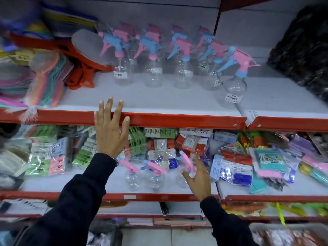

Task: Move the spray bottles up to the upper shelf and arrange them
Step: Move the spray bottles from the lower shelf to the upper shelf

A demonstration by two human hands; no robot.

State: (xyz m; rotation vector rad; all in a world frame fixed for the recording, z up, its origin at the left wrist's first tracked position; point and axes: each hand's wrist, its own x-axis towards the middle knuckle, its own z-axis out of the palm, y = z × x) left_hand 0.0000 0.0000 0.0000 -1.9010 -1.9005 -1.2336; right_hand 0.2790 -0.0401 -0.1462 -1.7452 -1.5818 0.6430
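Several clear spray bottles with pink and blue trigger heads stand in rows on the upper shelf (pixel 159 100); the rightmost one (pixel 235 86) stands nearest the front. Three more clear bottles with pink triggers stand on the lower shelf (pixel 71 183): a left one (pixel 131 176), a middle one (pixel 156 180) and a right one (pixel 184 167). My left hand (pixel 110 132) is open, fingers spread, resting against the red front rail of the upper shelf. My right hand (pixel 197 178) is open with fingers apart right in front of the right lower bottle, partly hiding it.
Red dustpans and brushes (pixel 79 55) and colourful brushes (pixel 46 80) crowd the upper shelf's left. A dark patterned bundle (pixel 301 50) sits at its right. Packs of clothes pegs (pixel 236 167) fill the lower shelf behind and beside the bottles. More shelves lie below.
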